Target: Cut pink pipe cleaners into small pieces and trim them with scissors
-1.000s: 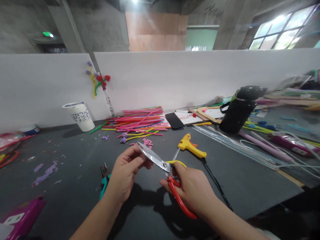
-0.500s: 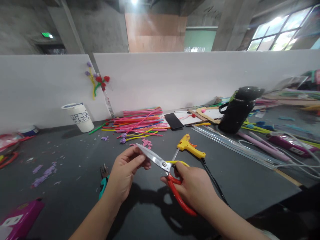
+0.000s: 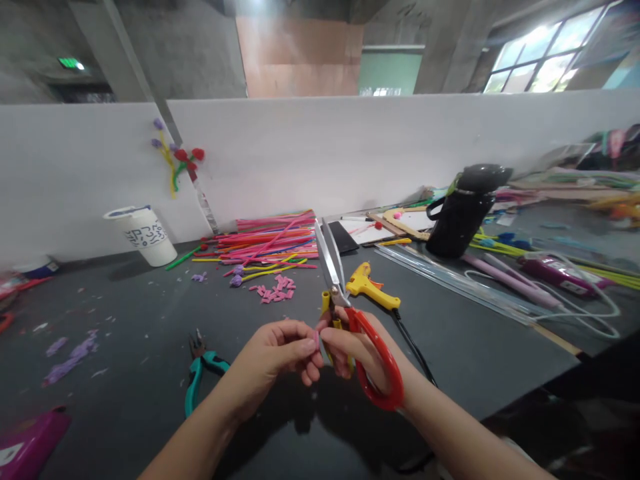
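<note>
My left hand point(image 3: 287, 350) is closed in a pinch, with a small pink piece point(image 3: 317, 340) at its fingertips. Just to its right, my right hand point(image 3: 357, 343) is wrapped about red-handled scissors point(image 3: 334, 267). Their blades point up and away, slightly parted. Something yellow point(image 3: 326, 301) also shows between the right fingers; its kind is partly hidden. The right thumb and fingertips come close to the pink piece; whether they touch it I cannot tell. Beyond the hands lies a pile of cut pink pieces point(image 3: 275, 290).
Teal-handled pliers point(image 3: 196, 377) lie left of my left forearm. A yellow glue gun point(image 3: 373, 287) rests behind my right hand. Farther back are pink pipe cleaners point(image 3: 270, 243), a dark phone point(image 3: 345, 239), a white paper cup point(image 3: 145, 237) and a black bottle point(image 3: 465, 213).
The scissors have swung from pointing left to pointing up, their blades now away from the left fingers. My hands have come together, and the left holds a pink piece. The view has shifted slightly.
</note>
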Demonstrator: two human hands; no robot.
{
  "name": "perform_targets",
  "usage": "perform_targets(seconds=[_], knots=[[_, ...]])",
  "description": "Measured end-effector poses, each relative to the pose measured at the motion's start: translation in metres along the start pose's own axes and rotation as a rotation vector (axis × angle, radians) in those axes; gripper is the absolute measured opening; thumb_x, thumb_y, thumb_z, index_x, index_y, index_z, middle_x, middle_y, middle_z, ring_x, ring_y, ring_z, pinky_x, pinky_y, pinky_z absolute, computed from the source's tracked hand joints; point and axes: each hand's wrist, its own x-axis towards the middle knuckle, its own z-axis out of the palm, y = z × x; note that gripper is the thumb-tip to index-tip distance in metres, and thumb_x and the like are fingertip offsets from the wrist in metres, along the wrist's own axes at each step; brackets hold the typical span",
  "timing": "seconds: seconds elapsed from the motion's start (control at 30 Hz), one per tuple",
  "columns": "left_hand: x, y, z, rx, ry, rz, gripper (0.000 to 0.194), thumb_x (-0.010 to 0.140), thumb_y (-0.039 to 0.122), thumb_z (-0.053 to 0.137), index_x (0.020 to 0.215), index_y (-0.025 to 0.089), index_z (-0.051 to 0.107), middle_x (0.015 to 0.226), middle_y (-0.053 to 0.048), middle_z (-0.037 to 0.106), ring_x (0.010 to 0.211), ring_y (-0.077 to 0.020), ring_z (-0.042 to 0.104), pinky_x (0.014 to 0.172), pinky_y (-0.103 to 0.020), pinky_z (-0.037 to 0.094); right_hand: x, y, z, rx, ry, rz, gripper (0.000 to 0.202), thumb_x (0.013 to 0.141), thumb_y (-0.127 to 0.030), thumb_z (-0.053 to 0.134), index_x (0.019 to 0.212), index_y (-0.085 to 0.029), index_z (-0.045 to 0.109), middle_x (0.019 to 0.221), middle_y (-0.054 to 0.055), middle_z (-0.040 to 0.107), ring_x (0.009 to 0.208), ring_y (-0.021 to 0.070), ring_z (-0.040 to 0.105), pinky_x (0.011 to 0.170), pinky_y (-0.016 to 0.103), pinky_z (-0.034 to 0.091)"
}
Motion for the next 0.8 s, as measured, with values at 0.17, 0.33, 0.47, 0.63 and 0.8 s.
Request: perform_targets(seconds=[0.17,0.33,0.47,0.63,0.8], knots=[[0.001,-0.001,0.0,0.042,-0.017,-0.025,0.014,0.07,0.025,0.057,0.068,0.011,0.058,0.062,-0.004,0.058,0.052,-0.0099,0.053,0.051,-0.022,0.041,0.002,-0.001,0.003,-0.023,0.038,0.084,0.004,0.068,-0.018,0.044,0.064,-0.018,0.045,0.037,-0.009,0.041,0.031,0.006,0.038,0.034,0.016,0.033],[0.003,-0.003,0.0,0.197,0.132,0.078,0.008,0.066,0.019,0.059,0.071,0.013,0.059,0.06,-0.001,0.057,0.053,-0.0104,0.052,0.055,-0.023,0.042,0.007,0.013,0.008,-0.095,0.124,0.041,0.004,0.066,-0.02,0.045,0.062,-0.019,0.045,0.047,-0.008,0.042,0.033,0.0054,0.039,0.032,0.015,0.032],[0.005,-0.006,0.002,0.268,0.205,0.1,0.006,0.063,0.018,0.061,0.066,0.013,0.059,0.056,0.001,0.056,0.049,-0.0101,0.052,0.051,-0.023,0.041,0.009,0.019,0.01,-0.139,0.124,0.013,0.004,0.067,-0.02,0.043,0.063,-0.019,0.042,0.049,-0.007,0.041,0.035,0.0058,0.038,0.034,0.016,0.031],[0.004,-0.002,-0.003,0.17,0.287,0.128,0.01,0.066,0.022,0.06,0.068,0.013,0.06,0.054,0.0,0.059,0.048,-0.0107,0.053,0.051,-0.023,0.042,0.006,0.014,0.004,-0.537,0.192,-0.116,0.019,0.07,-0.037,0.049,0.065,-0.02,0.042,0.052,-0.005,0.044,0.046,0.0094,0.042,0.044,0.019,0.031],[0.001,0.005,-0.012,0.002,0.341,0.232,0.01,0.069,0.022,0.059,0.071,0.013,0.061,0.065,-0.002,0.063,0.054,-0.0099,0.055,0.056,-0.022,0.044,-0.001,0.017,0.001,-0.909,0.181,-0.125,0.034,0.068,-0.052,0.051,0.075,-0.02,0.045,0.058,-0.002,0.054,0.052,0.0144,0.049,0.047,0.021,0.026]])
